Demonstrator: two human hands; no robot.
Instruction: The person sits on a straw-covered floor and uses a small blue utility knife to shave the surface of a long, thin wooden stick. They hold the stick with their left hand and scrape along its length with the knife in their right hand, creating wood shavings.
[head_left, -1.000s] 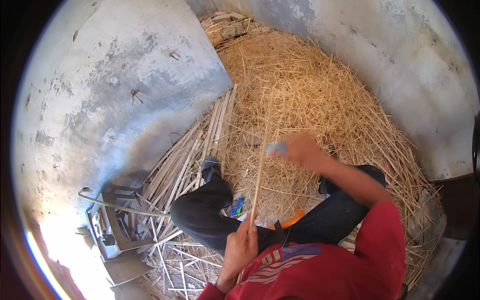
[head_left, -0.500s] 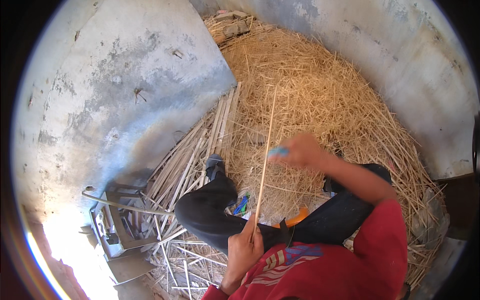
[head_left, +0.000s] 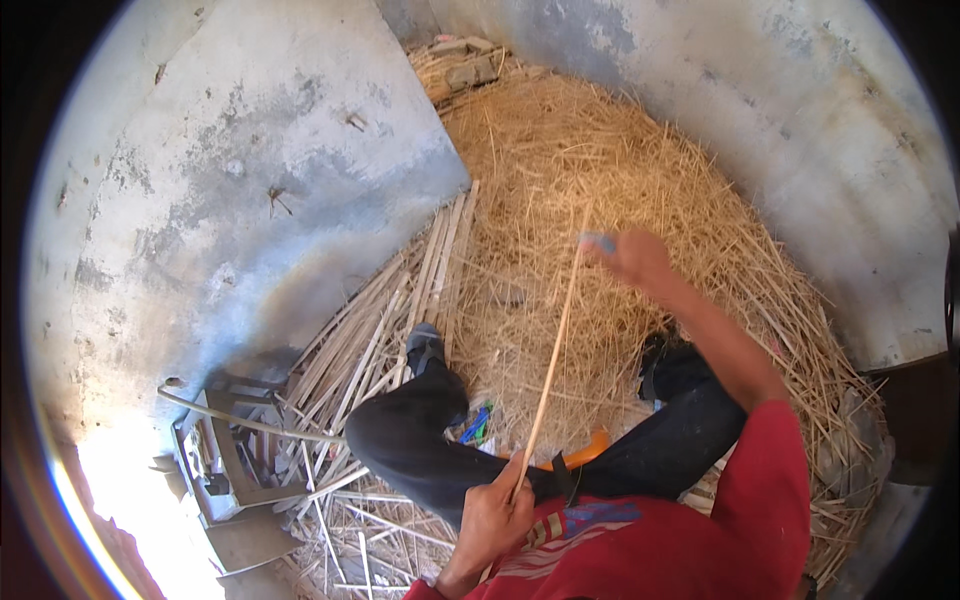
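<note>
Cane strip [head_left: 553, 345], long, thin and pale, ran in the head view from the left hand [head_left: 497, 520] low in the picture up to the right hand [head_left: 632, 258] held out over the straw heap [head_left: 620, 170]. The left fingers [head_left: 513, 497] were clenched round the strip's lower end, just above the red shirt [head_left: 690, 540]. The right hand was blurred; its fingers seemed closed about a small bluish object [head_left: 598, 241] right at the strip's upper part, but I could not tell whether they were gripping the strip itself or only touching it. Beyond those fingers the strip's tip poked a little further over the straw.

Judging by its slimness and slight bow between the two hands, the strip looked very light, springy rather than stiff, and liable to snap or splinter if bent sharply. Its split edges could well be sharp against the skin. Holding it near each end, as the hands were placed, seemed the sound way to keep it straight; a single grip at the middle would probably let both ends whip.

Left of the lower fingers, past the bent knee in black trousers [head_left: 420, 440], lay a pile of similar split canes [head_left: 400, 310] against the grey wall [head_left: 250, 200]. An orange item [head_left: 590, 447] showed just above the left fingers.
</note>
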